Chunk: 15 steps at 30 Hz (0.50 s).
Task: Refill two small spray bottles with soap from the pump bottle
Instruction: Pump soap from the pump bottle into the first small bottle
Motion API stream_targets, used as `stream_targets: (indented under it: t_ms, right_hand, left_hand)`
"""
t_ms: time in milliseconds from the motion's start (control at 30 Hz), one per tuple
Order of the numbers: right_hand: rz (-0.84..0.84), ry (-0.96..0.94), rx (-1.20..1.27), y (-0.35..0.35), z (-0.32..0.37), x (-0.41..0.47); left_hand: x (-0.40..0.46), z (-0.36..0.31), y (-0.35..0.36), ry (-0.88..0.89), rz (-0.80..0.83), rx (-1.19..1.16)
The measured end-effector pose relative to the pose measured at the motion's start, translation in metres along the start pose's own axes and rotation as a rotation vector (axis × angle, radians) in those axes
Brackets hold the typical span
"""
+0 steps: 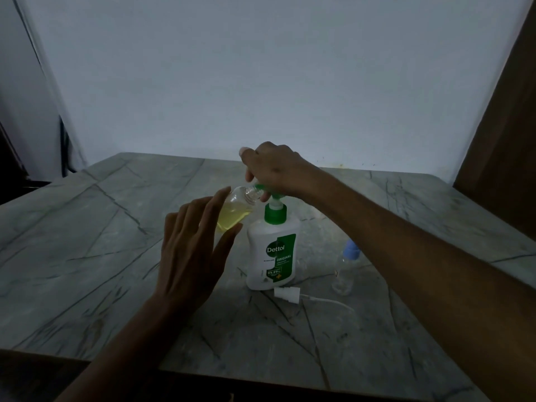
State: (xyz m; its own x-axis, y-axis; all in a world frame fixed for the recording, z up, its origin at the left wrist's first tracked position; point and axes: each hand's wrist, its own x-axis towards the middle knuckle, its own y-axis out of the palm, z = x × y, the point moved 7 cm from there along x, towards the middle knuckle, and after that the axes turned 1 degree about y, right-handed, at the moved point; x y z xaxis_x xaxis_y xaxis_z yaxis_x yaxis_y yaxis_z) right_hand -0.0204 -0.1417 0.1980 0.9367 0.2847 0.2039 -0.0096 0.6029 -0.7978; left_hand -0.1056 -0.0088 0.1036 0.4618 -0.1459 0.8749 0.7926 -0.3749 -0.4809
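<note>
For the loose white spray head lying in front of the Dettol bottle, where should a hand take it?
Pinch the white spray head by its chunky cap end, coming from above. It lies flat on the table, and its thin dip tube trails right, too slender to grip.

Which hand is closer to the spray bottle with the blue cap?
Right. The right hand rests on the green pump head, up and left of the blue-capped spray bottle. The left hand, holding the tilted small bottle, is farther left, beyond the pump bottle.
</note>
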Motion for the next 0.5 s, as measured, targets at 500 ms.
stream_targets:
  t_ms: [500]
  right_hand:
    - [0.027,0.039,0.070,0.006,-0.004,-0.001]
  left_hand:
    - [0.000,-0.001,0.000,0.005,-0.005,0.000]
